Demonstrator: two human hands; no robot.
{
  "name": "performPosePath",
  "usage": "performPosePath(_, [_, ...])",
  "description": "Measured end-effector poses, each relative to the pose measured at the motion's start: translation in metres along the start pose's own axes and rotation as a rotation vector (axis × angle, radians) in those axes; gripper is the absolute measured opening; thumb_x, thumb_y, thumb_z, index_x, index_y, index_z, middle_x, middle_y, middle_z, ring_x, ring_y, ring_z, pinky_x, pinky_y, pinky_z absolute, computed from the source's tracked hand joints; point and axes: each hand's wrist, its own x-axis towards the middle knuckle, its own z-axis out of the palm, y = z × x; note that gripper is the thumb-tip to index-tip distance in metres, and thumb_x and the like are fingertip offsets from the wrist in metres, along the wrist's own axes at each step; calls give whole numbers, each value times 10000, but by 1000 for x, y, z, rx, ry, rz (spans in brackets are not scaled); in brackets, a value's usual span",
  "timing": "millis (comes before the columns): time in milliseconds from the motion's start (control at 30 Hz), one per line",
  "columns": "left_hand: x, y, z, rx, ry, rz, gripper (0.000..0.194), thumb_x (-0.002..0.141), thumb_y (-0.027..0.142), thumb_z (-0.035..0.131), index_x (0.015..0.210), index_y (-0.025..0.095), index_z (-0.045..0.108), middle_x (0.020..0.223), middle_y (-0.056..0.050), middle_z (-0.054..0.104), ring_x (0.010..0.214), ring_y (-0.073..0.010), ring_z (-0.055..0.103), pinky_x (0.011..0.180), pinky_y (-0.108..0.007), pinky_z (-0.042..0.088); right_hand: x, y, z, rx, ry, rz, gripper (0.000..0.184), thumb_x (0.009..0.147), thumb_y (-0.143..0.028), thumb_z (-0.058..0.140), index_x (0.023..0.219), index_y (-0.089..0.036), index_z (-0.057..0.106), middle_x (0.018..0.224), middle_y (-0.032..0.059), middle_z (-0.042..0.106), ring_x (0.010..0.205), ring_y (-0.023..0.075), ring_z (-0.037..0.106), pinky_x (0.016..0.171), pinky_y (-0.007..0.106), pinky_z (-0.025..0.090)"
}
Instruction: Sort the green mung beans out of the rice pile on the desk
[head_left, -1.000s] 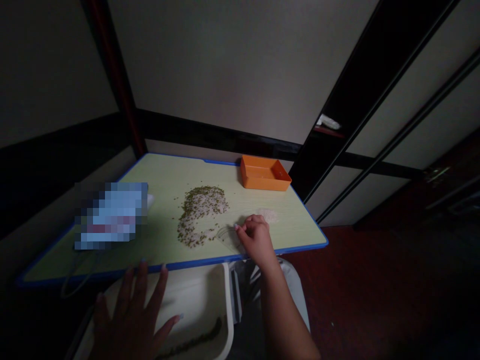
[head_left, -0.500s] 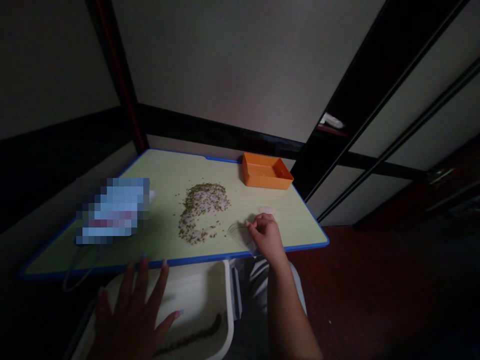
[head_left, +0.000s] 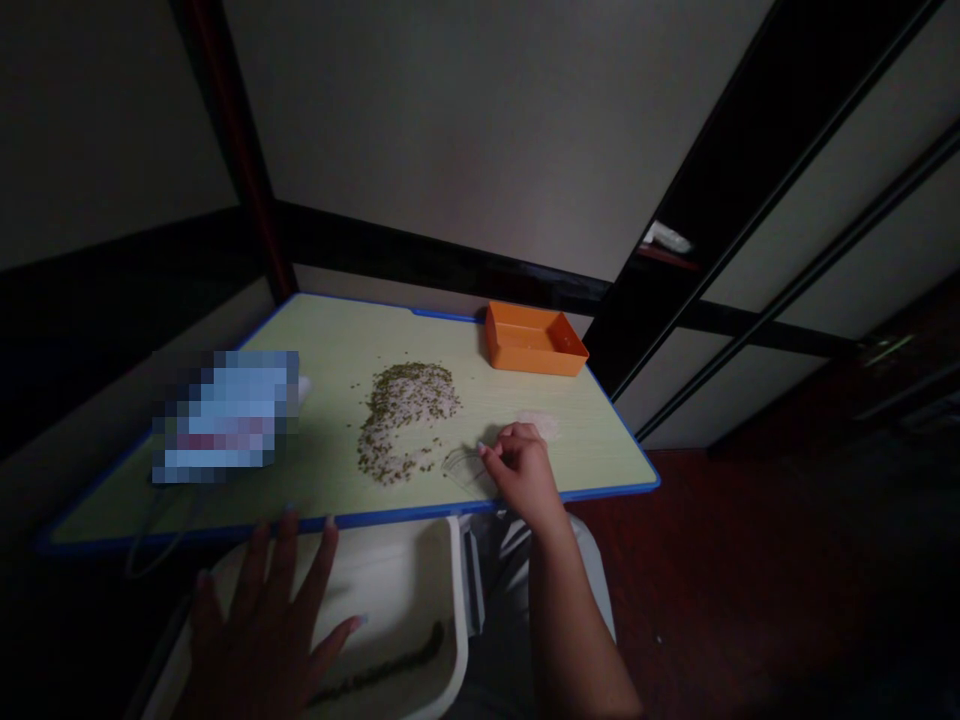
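Observation:
A mixed heap of white rice-like grains and small green beans lies on the pale table. My right hand rests low over the table, right of the heap, its fingers curled together. Thin curved lines of something see-through show just left of its fingertips; I cannot make out what it is. A small patch of white grains lies beyond that hand. My left hand, fingers spread, is over a white bin, holding nothing. Dark green beans lie along the bin's bottom.
An orange open box stands at the table's back right. On the left is a blurred-out device or packet, with a pale cord hanging by the table edge. A blue rim borders the table. Walls rise behind.
My right hand has shifted slightly left, toward the heap, and the see-through lines beside it moved left too. More of the small white grain patch shows. The left hand stays put.

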Motion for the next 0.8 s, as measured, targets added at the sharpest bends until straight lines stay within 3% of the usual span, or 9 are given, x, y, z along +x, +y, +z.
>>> performPosePath(467, [-2,2,-1,-43,-60,-68,815,947,348,476,1574,267,-38,1703,-210,-9,1587,-393,-9,1235,-785,73,5,1,-1,-24,95,74,323,868,-216,676,573,-229,546,766,40,611,893,233,537,866,366,393])
performPosePath(667, [-1,2,-2,-72,-152,-118,820,944,371,479,1573,274,-39,1696,-203,11,1580,-409,64,1227,-800,71,8,2,3,-43,59,85,315,862,-234,684,571,-224,565,797,42,634,904,226,548,860,359,385])
performPosePath(800, [-1,2,-3,-39,-139,-115,843,948,368,481,1572,287,-79,1696,-190,10,1585,-385,54,1239,-781,84,7,5,2,52,34,56,350,881,-249,665,551,-222,549,788,27,616,914,210,557,872,348,395])
